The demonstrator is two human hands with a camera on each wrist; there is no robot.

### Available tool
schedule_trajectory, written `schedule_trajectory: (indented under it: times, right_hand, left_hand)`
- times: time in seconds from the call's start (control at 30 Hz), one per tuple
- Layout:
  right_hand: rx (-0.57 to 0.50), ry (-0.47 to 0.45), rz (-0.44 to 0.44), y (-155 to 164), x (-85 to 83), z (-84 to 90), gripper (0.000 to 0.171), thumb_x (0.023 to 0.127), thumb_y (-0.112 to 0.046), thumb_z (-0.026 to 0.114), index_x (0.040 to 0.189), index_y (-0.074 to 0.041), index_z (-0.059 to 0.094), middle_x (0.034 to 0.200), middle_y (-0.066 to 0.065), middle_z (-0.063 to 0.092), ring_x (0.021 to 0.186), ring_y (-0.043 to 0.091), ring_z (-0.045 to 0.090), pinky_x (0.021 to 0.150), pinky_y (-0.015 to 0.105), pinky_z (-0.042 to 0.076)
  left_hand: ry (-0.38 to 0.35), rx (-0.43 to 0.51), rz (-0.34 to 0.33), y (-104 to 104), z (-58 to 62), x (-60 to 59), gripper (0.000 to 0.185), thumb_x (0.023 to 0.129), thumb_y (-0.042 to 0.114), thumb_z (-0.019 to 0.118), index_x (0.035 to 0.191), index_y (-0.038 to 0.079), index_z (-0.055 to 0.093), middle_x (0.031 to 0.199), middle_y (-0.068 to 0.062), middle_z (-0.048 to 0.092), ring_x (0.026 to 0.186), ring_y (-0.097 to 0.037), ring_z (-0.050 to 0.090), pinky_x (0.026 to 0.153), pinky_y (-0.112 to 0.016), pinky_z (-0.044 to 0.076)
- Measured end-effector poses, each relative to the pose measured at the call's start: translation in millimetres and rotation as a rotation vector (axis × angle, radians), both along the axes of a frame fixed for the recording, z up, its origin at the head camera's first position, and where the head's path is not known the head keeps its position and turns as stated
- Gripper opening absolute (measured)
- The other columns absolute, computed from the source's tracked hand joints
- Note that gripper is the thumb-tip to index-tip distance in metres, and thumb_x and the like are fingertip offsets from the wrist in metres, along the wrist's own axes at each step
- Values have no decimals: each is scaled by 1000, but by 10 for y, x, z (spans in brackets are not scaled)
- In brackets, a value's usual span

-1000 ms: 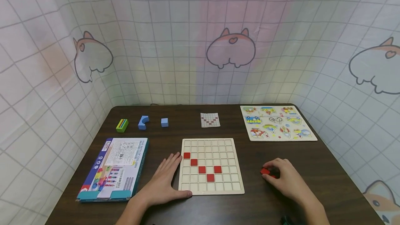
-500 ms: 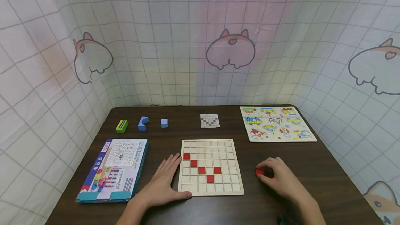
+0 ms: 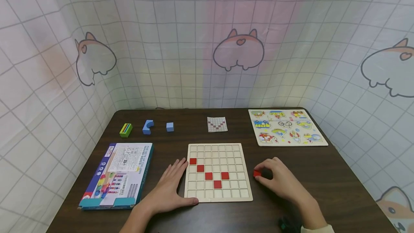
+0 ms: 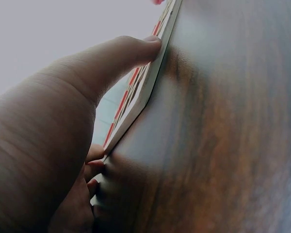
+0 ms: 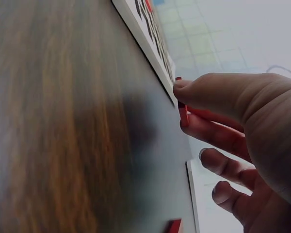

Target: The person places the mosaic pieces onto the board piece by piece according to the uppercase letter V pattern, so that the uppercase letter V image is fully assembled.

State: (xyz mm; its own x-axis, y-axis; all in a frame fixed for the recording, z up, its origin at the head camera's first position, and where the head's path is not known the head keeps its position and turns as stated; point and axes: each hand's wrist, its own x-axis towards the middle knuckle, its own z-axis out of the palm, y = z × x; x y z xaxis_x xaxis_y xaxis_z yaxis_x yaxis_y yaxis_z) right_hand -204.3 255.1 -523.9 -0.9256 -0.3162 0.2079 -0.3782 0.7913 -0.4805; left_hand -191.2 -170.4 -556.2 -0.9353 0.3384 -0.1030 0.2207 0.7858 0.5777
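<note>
A wooden grid board (image 3: 237, 154) lies in the middle of the dark table, with several red tiles (image 3: 208, 176) set in a V-like line. My left hand (image 3: 169, 184) rests flat against the board's left edge, its thumb (image 4: 136, 53) pressing the near corner of the board (image 4: 145, 87). My right hand (image 3: 268, 175) is just right of the board and pinches a small red tile (image 3: 257, 173) between thumb and forefinger. In the right wrist view the pinched tile (image 5: 183, 114) hangs above the table near the board's edge (image 5: 150, 43), and another red tile (image 5: 173, 225) lies on the table below the hand.
A small pattern card (image 3: 217, 124) lies behind the board. A vehicle peg puzzle (image 3: 286, 132) sits at the back right, a flat toy box (image 3: 116, 175) at the left. Two blue blocks (image 3: 148, 127) and a green block (image 3: 126, 129) stand at the back left.
My right hand has moved left toward the board, carrying the red tile with it. The left hand and the board have stayed put.
</note>
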Motion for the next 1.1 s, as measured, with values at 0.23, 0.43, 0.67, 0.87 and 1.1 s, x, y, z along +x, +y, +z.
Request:
schedule_trajectory:
  times: [0.23, 0.43, 0.67, 0.87, 1.1]
  right_hand:
    - [9, -42, 19, -122, -58, 15, 17, 96, -26, 90, 110, -31, 82, 111, -20, 75, 105, 7, 57, 94, 37, 58]
    - [-9, -52, 52, -218, -113, 9, 18, 96, -26, 90, 111, -31, 82, 113, -21, 75, 104, 5, 54, 94, 34, 58]
    - [-20, -73, 80, -317, -167, 40, 20, 96, -27, 90, 113, -31, 81, 115, -20, 74, 107, 6, 54, 96, 35, 58]
    - [-39, -95, 109, -418, -229, 75, 19, 96, -26, 90, 113, -30, 81, 116, -17, 73, 108, 12, 56, 95, 36, 57]
    - [-46, -121, 121, -532, -318, 77, 17, 96, -29, 90, 111, -30, 81, 117, -13, 73, 108, 19, 56, 91, 34, 53]
  left_hand:
    - [-1, -2, 0, -1, 8, -5, 140, 73, 91, 80, 180, 27, 18, 189, 3, 15, 177, -29, 8, 143, -60, 6]
    - [2, 2, -5, -4, 14, -1, 139, 74, 91, 80, 180, 25, 19, 189, 1, 16, 177, -32, 8, 143, -61, 6]
    - [2, 0, -5, -6, 11, 1, 140, 74, 92, 79, 180, 26, 18, 189, 1, 16, 177, -31, 8, 143, -61, 5]
    - [-3, -2, -7, -8, 14, 1, 140, 74, 92, 79, 180, 26, 17, 189, 2, 15, 177, -30, 7, 143, -59, 5]
    - [-4, 5, -11, -7, 13, 2, 139, 74, 91, 79, 180, 25, 18, 189, 1, 16, 177, -32, 7, 143, -61, 6]
